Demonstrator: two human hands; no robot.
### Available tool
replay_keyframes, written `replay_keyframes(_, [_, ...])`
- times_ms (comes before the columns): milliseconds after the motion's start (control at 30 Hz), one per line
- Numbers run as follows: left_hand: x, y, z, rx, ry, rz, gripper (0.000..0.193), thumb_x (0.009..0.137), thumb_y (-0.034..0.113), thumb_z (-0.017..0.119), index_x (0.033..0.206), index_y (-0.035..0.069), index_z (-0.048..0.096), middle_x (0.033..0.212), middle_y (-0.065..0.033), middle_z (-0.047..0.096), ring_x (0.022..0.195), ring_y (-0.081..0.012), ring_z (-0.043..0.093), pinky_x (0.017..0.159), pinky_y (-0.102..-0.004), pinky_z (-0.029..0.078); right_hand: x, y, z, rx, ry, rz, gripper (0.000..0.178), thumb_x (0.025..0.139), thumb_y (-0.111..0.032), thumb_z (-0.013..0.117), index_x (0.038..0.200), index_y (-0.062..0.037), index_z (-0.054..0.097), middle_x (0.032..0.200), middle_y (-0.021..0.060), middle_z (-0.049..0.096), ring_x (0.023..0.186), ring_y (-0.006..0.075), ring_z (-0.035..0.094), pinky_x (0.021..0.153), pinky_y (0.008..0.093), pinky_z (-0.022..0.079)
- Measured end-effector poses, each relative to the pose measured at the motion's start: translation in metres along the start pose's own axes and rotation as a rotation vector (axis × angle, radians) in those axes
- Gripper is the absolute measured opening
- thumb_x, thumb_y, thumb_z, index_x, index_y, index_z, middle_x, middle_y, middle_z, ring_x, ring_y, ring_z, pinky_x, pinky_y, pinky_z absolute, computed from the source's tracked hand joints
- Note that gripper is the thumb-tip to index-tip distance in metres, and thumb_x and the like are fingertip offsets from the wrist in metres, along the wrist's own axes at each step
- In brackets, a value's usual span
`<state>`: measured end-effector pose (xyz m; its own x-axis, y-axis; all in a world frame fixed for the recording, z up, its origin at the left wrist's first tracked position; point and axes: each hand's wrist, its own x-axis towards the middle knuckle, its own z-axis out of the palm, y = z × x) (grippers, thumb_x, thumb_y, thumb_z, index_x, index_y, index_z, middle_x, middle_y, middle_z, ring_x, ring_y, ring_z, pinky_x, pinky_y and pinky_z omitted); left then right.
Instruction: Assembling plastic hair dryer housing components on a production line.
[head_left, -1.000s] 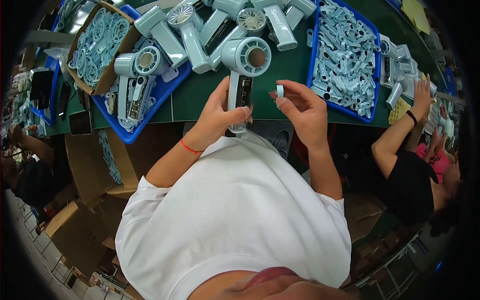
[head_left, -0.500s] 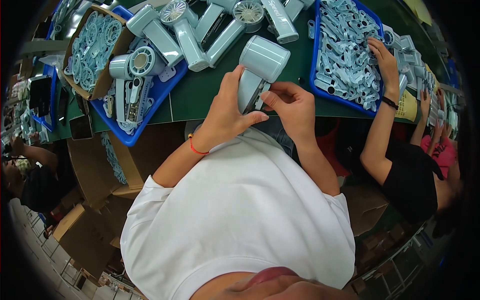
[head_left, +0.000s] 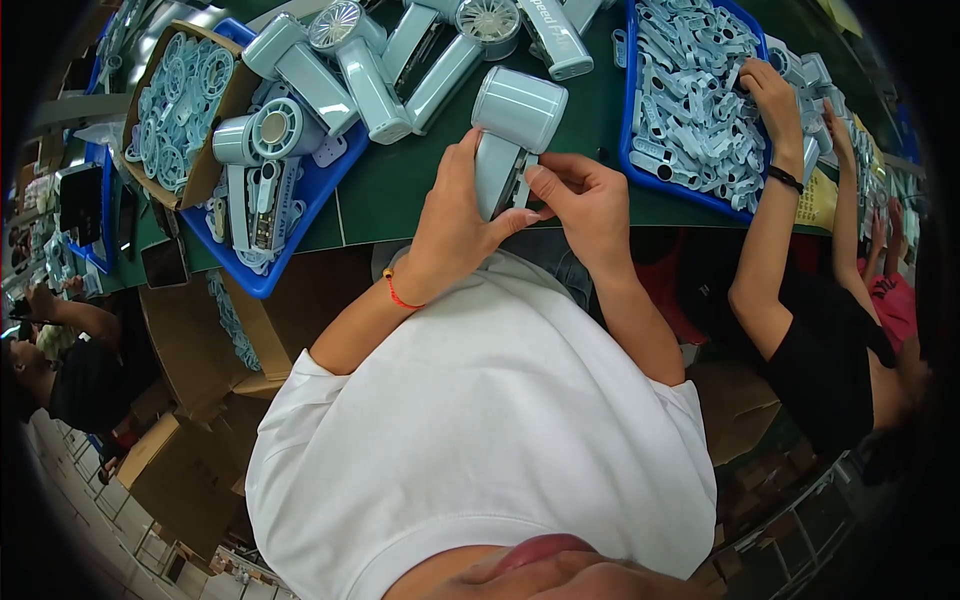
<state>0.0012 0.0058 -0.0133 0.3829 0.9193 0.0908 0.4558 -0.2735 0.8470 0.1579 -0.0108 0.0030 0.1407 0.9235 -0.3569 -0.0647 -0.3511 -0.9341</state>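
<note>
A glossy pale blue handheld fan [head_left: 518, 108] is tilted in front of me, its round head pointing away and its handle toward me. My left hand [head_left: 462, 215] is closed round the handle from the left, thumb across its lower end. On the handle's right side a narrow slot shows dark and metallic parts. My right hand [head_left: 590, 205] pinches at this slot with thumb and forefinger. Whatever small piece may be between those fingertips is hidden.
Several similar fans [head_left: 365, 75] lie at the back. A blue tray [head_left: 262, 285] and a cardboard box of ring-shaped parts [head_left: 228, 130] stand left. At right, a co-worker's hand [head_left: 775, 95] reaches over a blue bin [head_left: 690, 200] of small pale blue parts. A phone [head_left: 164, 262] lies at the table's left edge.
My left thumb has moved closer to the right fingertips at the handle's end. The fan has shifted slightly left and up. The co-worker's second hand has risen at the right.
</note>
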Motion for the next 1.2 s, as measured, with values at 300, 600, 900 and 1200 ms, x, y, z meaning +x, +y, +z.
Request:
replay_keyframes(300, [-0.001, -0.005, 0.004, -0.101, 0.010, -0.038, 0.086, 0.068, 0.014, 0.078, 0.134, -0.006, 0.026, 0.116, -0.0213, 0.045, 0.105, -0.0348, 0.048, 0.089, -0.0396, 0.042, 0.003, -0.005, -0.002, -0.071, -0.060, -0.004, 0.025, 0.082, -0.012, 0.068, 0.098, 0.0076, 0.063, 0.079, 0.0097, 0.066, 0.066, 0.0112, 0.062, 0.058, 0.0227, 0.053])
replay_keyframes(600, [0.002, -0.003, 0.005, -0.097, 0.006, -0.057, 0.085, 0.069, 0.011, 0.076, 0.135, -0.006, 0.025, 0.118, -0.0213, 0.043, 0.108, -0.0337, 0.046, 0.092, -0.0393, 0.040, 0.006, -0.007, -0.002, -0.155, -0.062, -0.019, 0.025, 0.081, -0.015, 0.069, 0.096, 0.0045, 0.063, 0.078, 0.0066, 0.066, 0.067, 0.0090, 0.061, 0.056, 0.0219, 0.048])
replay_keyframes(900, [-0.002, -0.004, 0.007, -0.057, 0.034, -0.047, 0.082, 0.071, 0.012, 0.074, 0.134, -0.007, 0.025, 0.119, -0.0220, 0.042, 0.108, -0.0350, 0.047, 0.091, -0.0397, 0.041, 0.012, -0.004, -0.005, -0.211, -0.098, -0.043, 0.024, 0.081, -0.015, 0.069, 0.093, 0.0047, 0.063, 0.076, 0.0068, 0.066, 0.066, 0.0090, 0.061, 0.055, 0.0216, 0.047])
replay_keyframes(1200, [0.001, -0.006, 0.007, -0.113, -0.005, -0.136, 0.076, 0.070, 0.013, 0.073, 0.131, -0.007, 0.032, 0.118, -0.0234, 0.048, 0.106, -0.0356, 0.051, 0.089, -0.0397, 0.043, 0.010, -0.006, 0.000, -0.114, -0.059, 0.005, 0.025, 0.081, -0.015, 0.069, 0.093, 0.0064, 0.062, 0.077, 0.0089, 0.066, 0.066, 0.0114, 0.063, 0.056, 0.0225, 0.050])
